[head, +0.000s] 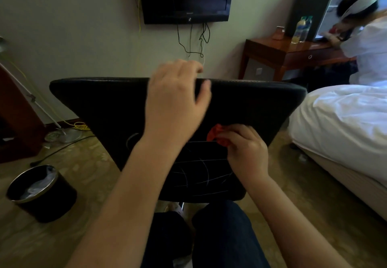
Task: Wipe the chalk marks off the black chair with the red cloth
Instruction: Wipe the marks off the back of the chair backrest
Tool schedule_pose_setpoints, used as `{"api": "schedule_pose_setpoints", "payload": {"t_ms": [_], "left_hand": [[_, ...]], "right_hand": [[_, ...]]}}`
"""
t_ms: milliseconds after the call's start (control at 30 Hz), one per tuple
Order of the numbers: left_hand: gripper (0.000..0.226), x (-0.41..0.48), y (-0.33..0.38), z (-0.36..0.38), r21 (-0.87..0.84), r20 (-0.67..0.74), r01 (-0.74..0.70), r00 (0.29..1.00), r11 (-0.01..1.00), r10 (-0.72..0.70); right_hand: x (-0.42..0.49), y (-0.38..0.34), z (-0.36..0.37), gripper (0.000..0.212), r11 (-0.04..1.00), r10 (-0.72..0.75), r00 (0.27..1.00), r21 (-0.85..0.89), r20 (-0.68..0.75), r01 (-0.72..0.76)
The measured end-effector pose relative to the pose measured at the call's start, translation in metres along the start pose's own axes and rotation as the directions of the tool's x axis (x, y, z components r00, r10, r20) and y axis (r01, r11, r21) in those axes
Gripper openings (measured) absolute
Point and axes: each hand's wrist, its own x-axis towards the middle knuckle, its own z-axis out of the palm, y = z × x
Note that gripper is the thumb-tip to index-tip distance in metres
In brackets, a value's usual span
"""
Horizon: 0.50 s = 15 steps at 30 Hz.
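Now, the left hand (176, 100) is up at the top edge of the chair (100, 104), fingers loose and spread. It is blurred, so I cannot tell whether it touches; likely it is there to steady the chair. The right hand (245, 148) has the cloth (215, 133) bunched in a pinch, pressed to the chair just above the marks (201, 173). White lines cross the lower part, with a curve off to the left. Wiping looks barely begun; firm downward strokes come next, I'd judge.
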Motion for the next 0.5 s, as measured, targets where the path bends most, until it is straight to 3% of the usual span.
{"api": "schedule_pose_setpoints", "payload": {"t_ms": [67,167,233,433,500], "left_hand": [[0.029,-0.002,0.012,0.012,-0.013,0.024,-0.102,0.994,0.995,0.103],[0.026,-0.004,0.014,0.021,-0.013,-0.026,-0.077,0.997,0.997,0.076],[0.026,-0.006,0.015,0.023,-0.033,-0.054,-0.053,0.997,0.998,0.051],[0.027,-0.008,0.015,0.019,-0.046,-0.054,-0.037,0.998,0.998,0.035],[0.028,-0.011,0.013,0.016,-0.044,-0.053,-0.044,0.998,0.998,0.042]], "right_hand": [[0.011,-0.004,-0.015,0.02,1.0,-0.023,0.995,0.019,-0.101,0.025],[0.044,-0.014,-0.049,0.017,0.997,-0.039,0.952,0.049,-0.303,0.056],[0.049,-0.012,-0.052,0.018,0.997,-0.04,0.937,0.053,-0.346,0.062],[-0.005,0.014,-0.003,0.023,1.0,-0.009,0.998,-0.024,-0.059,0.007],[0.0,0.012,-0.011,0.023,1.0,-0.019,0.996,0.01,-0.086,0.02]]}}
